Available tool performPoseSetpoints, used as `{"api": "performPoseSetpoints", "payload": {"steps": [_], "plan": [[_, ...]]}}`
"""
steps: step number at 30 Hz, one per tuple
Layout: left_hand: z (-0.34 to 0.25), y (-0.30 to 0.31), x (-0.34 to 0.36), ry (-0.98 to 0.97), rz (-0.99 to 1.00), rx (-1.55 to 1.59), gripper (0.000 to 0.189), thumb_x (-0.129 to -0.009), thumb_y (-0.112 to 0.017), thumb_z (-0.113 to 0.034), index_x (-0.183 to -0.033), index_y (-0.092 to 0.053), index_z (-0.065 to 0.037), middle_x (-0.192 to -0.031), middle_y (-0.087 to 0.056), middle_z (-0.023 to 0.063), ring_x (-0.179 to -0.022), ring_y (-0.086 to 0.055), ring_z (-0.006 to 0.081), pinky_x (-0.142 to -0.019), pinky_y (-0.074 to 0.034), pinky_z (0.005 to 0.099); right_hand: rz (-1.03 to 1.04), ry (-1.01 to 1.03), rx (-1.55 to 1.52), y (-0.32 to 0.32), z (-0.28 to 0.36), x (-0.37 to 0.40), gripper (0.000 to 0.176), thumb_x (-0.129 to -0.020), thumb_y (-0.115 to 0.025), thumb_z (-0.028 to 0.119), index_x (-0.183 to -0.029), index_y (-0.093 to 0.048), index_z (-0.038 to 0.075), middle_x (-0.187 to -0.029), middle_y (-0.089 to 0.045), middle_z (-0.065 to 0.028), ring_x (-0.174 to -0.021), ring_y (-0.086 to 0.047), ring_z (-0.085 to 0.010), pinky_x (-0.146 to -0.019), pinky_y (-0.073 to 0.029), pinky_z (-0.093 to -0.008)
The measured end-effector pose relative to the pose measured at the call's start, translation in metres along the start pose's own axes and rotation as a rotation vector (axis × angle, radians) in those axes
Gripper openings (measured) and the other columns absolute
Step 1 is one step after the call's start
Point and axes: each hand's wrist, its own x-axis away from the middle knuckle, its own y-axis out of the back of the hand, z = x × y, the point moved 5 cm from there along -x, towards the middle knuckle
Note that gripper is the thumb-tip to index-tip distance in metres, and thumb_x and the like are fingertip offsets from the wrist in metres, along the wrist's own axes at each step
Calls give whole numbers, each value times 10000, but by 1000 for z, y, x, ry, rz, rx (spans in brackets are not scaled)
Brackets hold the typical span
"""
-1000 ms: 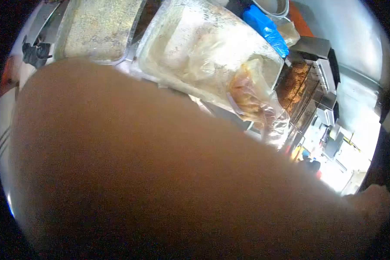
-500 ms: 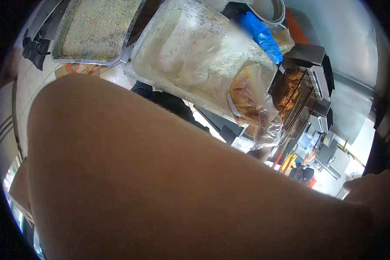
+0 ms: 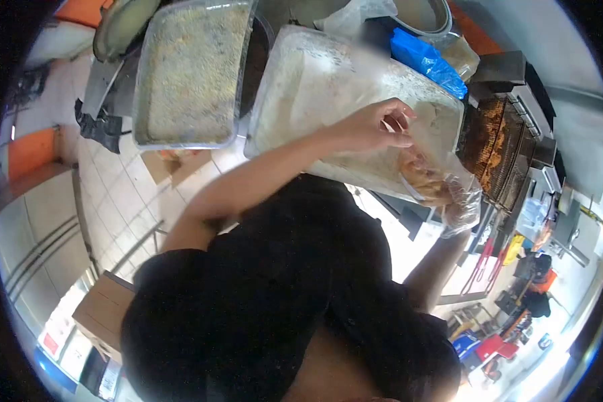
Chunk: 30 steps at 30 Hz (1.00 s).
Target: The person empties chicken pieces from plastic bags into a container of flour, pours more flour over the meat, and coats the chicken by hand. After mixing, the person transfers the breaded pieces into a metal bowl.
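My left hand [image 3: 384,127] is bare and reaches over a large white, flour-dusted tray [image 3: 285,87]. Its fingers curve loosely, with the thumb apart from them and nothing visible between. Close to its fingertips is a yellowish-brown, wet-looking piece of food [image 3: 422,175], at the tray's lower right corner. My right hand [image 3: 461,204], inside clear crinkled plastic, is closed on the near end of that piece. A pale thin edge runs along the piece's lower left side. The plastic's folds partly hide the right fingers.
A tray of yellowish crumbs [image 3: 193,74] stands to the left. Behind the white tray lie a blue plastic bag [image 3: 427,61] and a round metal container [image 3: 423,17]. A rack with browned food [image 3: 494,144] is at the right. A cardboard box [image 3: 107,308] sits lower left.
The forearm that filled the lower view has drawn back, and my left hand now shows above the tray. The trays and the gripped piece appear farther right in the view.
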Motion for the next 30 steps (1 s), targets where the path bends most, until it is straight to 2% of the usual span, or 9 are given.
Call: {"api": "performPoseSetpoints", "payload": {"steps": [5, 10, 14, 16, 21, 24, 27, 28, 30], "plan": [[54, -7, -21, -222, 17, -208, 493, -794, -710, -257, -1197, -511, -56, -1233, -535, 95, -1110, -512, 126, -910, -427, 331, -90, 7, -542, 23, -16, -16, 274, -778, -636, 117, -1013, -600, -18, -880, -646, -109, -775, -629, -196, -728, -516, -339], [91, -64, -23, 338, 433, 373, 353, -810, -704, -223, -1105, -592, -63, -1036, -641, 56, -952, -617, 190, -813, -496, 335, -128, -64, -531, -2, 5, -64, 208, -887, -474, 78, -1062, -567, 14, -944, -632, -105, -781, -604, -206, -756, -508, -320], [113, -87, -34, 260, 221, 249, 273, -813, -710, -219, -1020, -626, -61, -883, -665, 15, -814, -647, 210, -710, -518, 343, 57, 596, 1867, 42, -86, -117, 584, -845, -519, 121, -1399, -342, 72, -1347, -467, -91, -1147, -487, -200, -1060, -296, -358], [115, -86, -37, -341, -204, -45, 296, -801, -713, -274, -974, -627, -50, -804, -666, 69, -699, -653, 269, -628, -511, 386, 83, 295, 1276, 5, -88, -116, 604, -842, -556, 137, -1393, -320, 63, -1331, -480, -79, -1185, -469, -201, -1078, -271, -374], [93, -87, -31, -199, -132, -494, 377, -766, -703, -353, -957, -615, -40, -844, -627, 205, -751, -619, 376, -658, -494, 440, 314, 338, 823, -13, -102, -85, 668, -802, -688, 153, -1350, -318, 60, -1180, -541, -50, -1120, -511, -202, -1044, -329, -378], [100, -94, -33, 3, -103, -467, 562, -698, -761, -350, -1091, -512, -36, -909, -627, 189, -815, -636, 328, -716, -501, 419, -64, -10, 97, -24, -71, -74, 560, -782, -731, 302, -1224, -509, 40, -1104, -525, -110, -1033, -523, -187, -857, -455, -298], [63, -89, -25, 45, -236, 68, 713, -698, -774, -410, -1186, -421, -29, -1053, -597, 163, -940, -611, 287, -805, -492, 377, -194, -226, 347, -2, -78, -85, 483, -821, -658, 228, -1257, -503, 87, -1164, -525, -134, -1060, -539, -228, -868, -470, -306], [71, -97, -27, 42, -242, 77, 713, -698, -774, -410, -1186, -421, -29, -1053, -597, 163, -940, -611, 287, -805, -492, 377, 41, 343, 413, 41, -148, -105, 455, -850, -560, 171, -1297, -480, 148, -1191, -541, -125, -1030, -571, -278, -850, -495, -325], [110, -107, -33, 271, -388, 334, 811, -691, -786, -458, -1236, -384, -12, -1147, -543, 127, -1032, -563, 261, -887, -465, 381, 89, 409, 838, 64, -154, -111, 437, -856, -600, 198, -1267, -498, 92, -1145, -554, -121, -1012, -560, -223, -830, -490, -316]]}}
